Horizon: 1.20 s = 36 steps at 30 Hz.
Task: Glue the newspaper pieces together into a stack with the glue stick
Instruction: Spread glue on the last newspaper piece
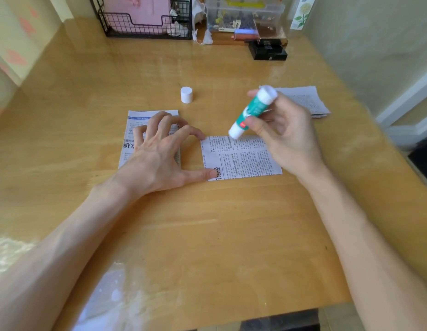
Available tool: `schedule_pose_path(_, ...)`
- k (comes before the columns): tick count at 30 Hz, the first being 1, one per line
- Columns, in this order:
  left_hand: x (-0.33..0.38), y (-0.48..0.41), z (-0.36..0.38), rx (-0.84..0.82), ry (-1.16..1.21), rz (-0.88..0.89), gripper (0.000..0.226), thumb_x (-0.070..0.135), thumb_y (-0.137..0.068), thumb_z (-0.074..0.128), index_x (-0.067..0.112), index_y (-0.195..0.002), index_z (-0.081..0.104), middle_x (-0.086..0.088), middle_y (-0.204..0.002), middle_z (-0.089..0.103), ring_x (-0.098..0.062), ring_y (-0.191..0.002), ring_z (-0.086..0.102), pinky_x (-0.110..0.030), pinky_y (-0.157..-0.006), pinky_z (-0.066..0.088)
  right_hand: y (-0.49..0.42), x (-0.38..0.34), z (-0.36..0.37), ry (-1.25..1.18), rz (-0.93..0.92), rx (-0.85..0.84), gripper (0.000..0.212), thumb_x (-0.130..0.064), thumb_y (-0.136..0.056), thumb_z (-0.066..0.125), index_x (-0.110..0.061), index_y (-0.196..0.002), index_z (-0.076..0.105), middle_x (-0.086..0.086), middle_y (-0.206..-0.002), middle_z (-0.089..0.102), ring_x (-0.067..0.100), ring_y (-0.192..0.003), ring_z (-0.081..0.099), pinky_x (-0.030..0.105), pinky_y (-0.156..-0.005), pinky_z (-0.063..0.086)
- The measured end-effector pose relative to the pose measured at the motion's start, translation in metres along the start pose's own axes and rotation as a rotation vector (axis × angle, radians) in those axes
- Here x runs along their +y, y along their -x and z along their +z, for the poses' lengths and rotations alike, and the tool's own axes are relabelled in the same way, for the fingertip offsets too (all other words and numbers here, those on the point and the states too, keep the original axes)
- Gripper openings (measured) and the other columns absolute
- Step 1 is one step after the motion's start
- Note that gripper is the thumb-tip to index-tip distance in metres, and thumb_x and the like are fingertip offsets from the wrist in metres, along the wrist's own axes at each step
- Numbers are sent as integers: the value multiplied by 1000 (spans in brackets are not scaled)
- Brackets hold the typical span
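Pale wooden counter (pixel 207 235) fills the view, with a wire basket (pixel 145 29), a clear box (pixel 243 15) and a black box (pixel 267 52) along its far edge, from 11 to 1 o'clock.

Three lots of newspaper lie mid-counter. The left piece (pixel 130 137) sits at 10 o'clock from the counter's middle and the middle piece (pixel 245 161) at 12 o'clock, just beside it but apart. A far pile (pixel 305 101) lies at 2 o'clock, well apart from both.

The left hand (pixel 157 154) is spread and arched over the left piece, several fingertips resting on it. Its forefinger tip reaches the middle piece's upper left corner. Its thumb presses the lower left corner.

The right hand (pixel 286 137) hovers over the middle piece's right half and pinches the glue stick (pixel 253 111) between thumb and curled fingers. The stick is tilted: its upper end, blurred, points to 1 o'clock. Its lower white end hangs at the middle piece's far edge. I cannot tell whether that end touches the paper.

The stick's white cap (pixel 186 94) stands upright on the bare counter at 12 o'clock from the left hand, apart from every piece.
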<state>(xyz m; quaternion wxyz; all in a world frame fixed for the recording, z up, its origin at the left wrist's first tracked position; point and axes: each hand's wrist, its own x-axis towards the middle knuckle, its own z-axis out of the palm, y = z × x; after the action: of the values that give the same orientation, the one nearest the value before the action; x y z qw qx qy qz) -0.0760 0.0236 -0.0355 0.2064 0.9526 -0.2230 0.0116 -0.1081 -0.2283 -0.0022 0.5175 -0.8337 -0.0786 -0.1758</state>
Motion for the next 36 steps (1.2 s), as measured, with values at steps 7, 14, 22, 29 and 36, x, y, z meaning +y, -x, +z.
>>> schedule_pose_path(7, 0, -1, 0, 0, -17, 3, 89, 105, -53, 45, 55, -127, 49, 16, -141, 37, -15, -150, 14, -38, -110, 14, 1, -2, 26, 96, -114, -233, 28, -4, -100, 67, -1, -126, 58, -1, -105, 69, 13, -96, 69, 31, -87, 57)
schedule_pose_path(14, -1, 1, 2, 15, -13, 19, 84, 102, -55, 47, 56, -126, 47, 15, -142, 38, -15, -149, 15, -35, -107, 12, 2, -5, 40, 149, -102, -208, 31, -31, -98, 75, -11, -116, 60, -5, -99, 69, 18, -96, 70, 47, -83, 57)
schedule_pose_path(22, -1, 0, 0, 6, -27, 14, 88, 103, -53, 47, 55, -127, 49, 17, -141, 36, -12, -149, 13, -33, -107, 10, -2, 1, 37, 81, -20, -228, 21, -9, -98, 71, -6, -119, 66, 0, -101, 78, 16, -93, 76, 42, -89, 59)
schedule_pose_path(29, -1, -1, 1, 2, -23, 16, 84, 103, -54, 48, 58, -125, 47, 16, -140, 37, -13, -148, 15, -34, -107, 12, -3, 2, 38, 153, -35, -279, 20, -18, -100, 67, -10, -118, 65, -5, -101, 76, 16, -94, 74, 49, -90, 58)
schedule_pose_path(36, -2, -1, 1, 9, -29, 31, 86, 103, -55, 46, 56, -126, 46, 16, -140, 37, -14, -149, 15, -35, -107, 12, 0, 3, 42, 131, -19, -148, 31, -38, -91, 82, -10, -100, 69, -6, -90, 76, 15, -86, 73, 45, -83, 60)
